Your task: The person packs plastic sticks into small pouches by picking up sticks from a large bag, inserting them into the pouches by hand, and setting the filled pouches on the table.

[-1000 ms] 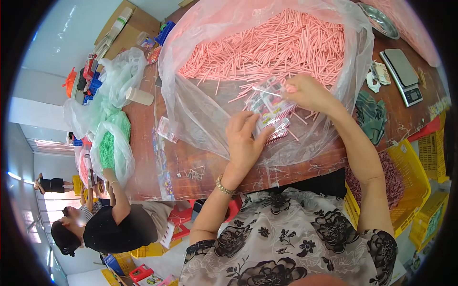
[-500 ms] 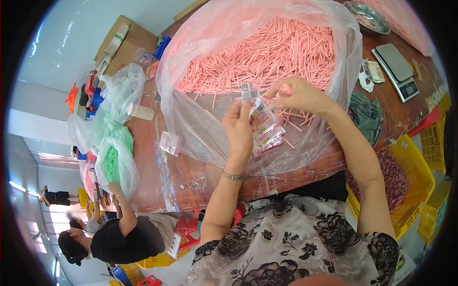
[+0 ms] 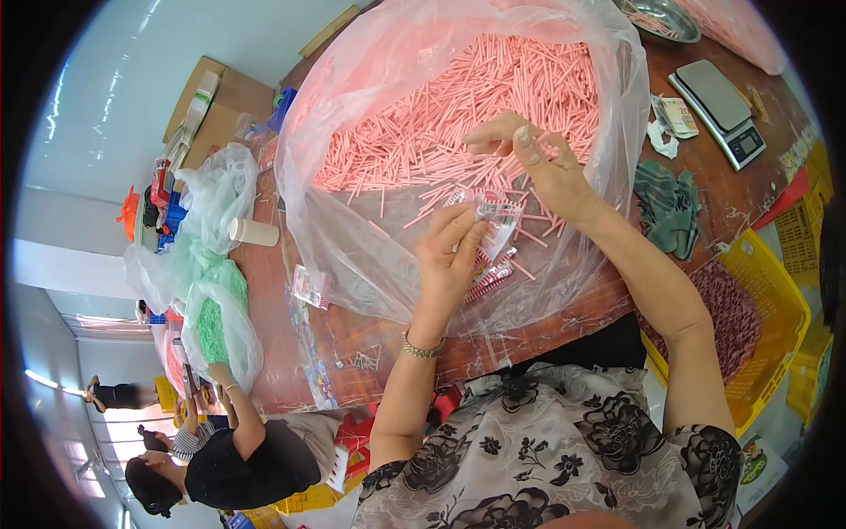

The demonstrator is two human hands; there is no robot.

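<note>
My left hand [image 3: 449, 251] pinches a small clear packet with red and white print [image 3: 500, 216] between thumb and fingers. My right hand [image 3: 551, 167] hovers up and to the right of it, fingers apart, holding nothing that I can see. Beneath it lies a heap of thin pink sticks [image 3: 529, 84] in a large, wide-open clear plastic bag [image 3: 304, 167]. More printed packets [image 3: 492, 278] rest on the bag's front fold just below the held one, partly hidden by my left hand. A few loose sticks lie around them.
Another printed packet [image 3: 309, 286] lies left on the table, near a white cup [image 3: 254, 232]. At right are a digital scale [image 3: 718, 101], a dark green cloth [image 3: 667, 209] and a yellow crate [image 3: 775, 344]. A co-worker [image 3: 247, 458] handles a bag of green sticks [image 3: 211, 326].
My right hand has moved up and opened from a curled pose. My left hand has lowered slightly, and the packet now tilts to the right. The view has shifted a little.
</note>
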